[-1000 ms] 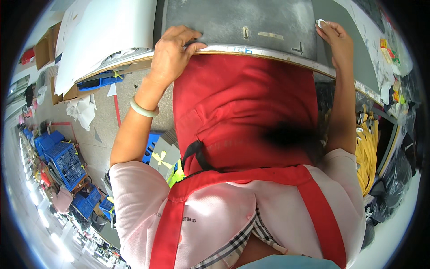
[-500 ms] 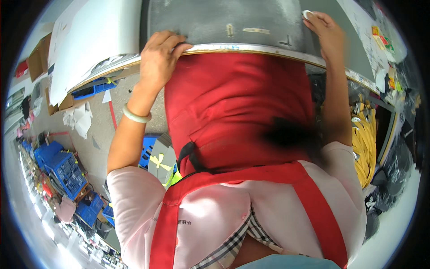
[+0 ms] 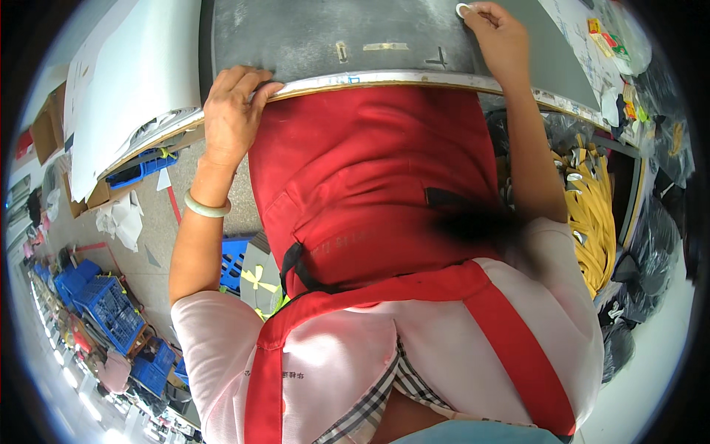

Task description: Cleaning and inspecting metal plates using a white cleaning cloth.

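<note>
Blue baskets [image 3: 111, 307] are seen off to the left, and a big white roll of sheets [image 3: 140, 66] is laid on the table [image 3: 384, 77] beside a dark gray board [image 3: 310, 37]. At the front edge of the board, the left hand [image 3: 233, 107] is placed with its fingers bent, but whether the edge is gripped cannot be told. Near the board's right side, a small white round thing [image 3: 462, 10] is pinched between the thumb and fingers of the right hand [image 3: 499, 41].
</note>
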Demonstrator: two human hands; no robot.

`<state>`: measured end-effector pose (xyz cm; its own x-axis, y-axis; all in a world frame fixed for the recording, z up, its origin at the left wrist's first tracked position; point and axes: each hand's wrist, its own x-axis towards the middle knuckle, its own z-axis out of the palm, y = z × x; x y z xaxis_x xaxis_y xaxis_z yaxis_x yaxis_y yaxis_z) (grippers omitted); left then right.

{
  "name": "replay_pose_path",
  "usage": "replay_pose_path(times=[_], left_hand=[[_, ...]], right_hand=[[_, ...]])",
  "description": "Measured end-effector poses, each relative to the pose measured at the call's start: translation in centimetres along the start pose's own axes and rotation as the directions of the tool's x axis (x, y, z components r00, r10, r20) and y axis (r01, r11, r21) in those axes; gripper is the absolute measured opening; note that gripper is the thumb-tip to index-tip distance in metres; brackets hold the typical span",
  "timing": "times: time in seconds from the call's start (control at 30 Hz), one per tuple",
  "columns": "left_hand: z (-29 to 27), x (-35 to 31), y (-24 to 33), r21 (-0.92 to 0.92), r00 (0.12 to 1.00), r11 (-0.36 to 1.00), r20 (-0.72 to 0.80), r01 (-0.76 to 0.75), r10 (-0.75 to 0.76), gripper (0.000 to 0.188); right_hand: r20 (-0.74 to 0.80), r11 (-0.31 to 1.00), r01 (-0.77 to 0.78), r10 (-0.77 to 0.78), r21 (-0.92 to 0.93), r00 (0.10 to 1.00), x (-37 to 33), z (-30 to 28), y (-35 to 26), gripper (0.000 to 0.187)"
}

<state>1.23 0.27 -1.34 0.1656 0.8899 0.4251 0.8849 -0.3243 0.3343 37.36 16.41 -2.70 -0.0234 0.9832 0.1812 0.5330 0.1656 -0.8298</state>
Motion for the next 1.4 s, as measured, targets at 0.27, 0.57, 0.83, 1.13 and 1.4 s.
replay_pose_path(times=[0.27,0.57,0.83,1.13,1.4], left_hand=[[-0.4,0.0,0.4,0.028,0.997,0.998,0.050,0.060,-0.061,0.022],[4.7,6.2,5.6,-0.231,0.988,0.961,-0.059,-0.150,0.140,0.012],[9.8,8.9,4.0,-0.095,0.986,0.989,-0.136,-0.110,0.097,0.011],[9.1,9.7,5.7,0.029,0.999,0.999,-0.012,-0.032,0.032,0.029],[9.1,9.4,5.7,0.049,1.000,0.999,0.016,-0.021,0.020,0.032]], right_hand=[[0.041,0.996,0.070,-0.068,-0.055,0.997,-0.4,0.2,0.7,0.018],[0.240,0.997,0.062,-0.068,0.035,0.968,-3.3,-1.1,-1.9,0.018],[0.309,0.998,0.051,-0.036,-0.043,0.950,-5.0,-1.2,-3.3,0.015],[0.351,0.940,0.315,-0.253,-0.132,0.902,-5.6,-1.5,-3.5,0.011],[0.439,0.809,0.515,-0.367,-0.285,0.820,-5.6,-1.2,-3.6,0.014]])
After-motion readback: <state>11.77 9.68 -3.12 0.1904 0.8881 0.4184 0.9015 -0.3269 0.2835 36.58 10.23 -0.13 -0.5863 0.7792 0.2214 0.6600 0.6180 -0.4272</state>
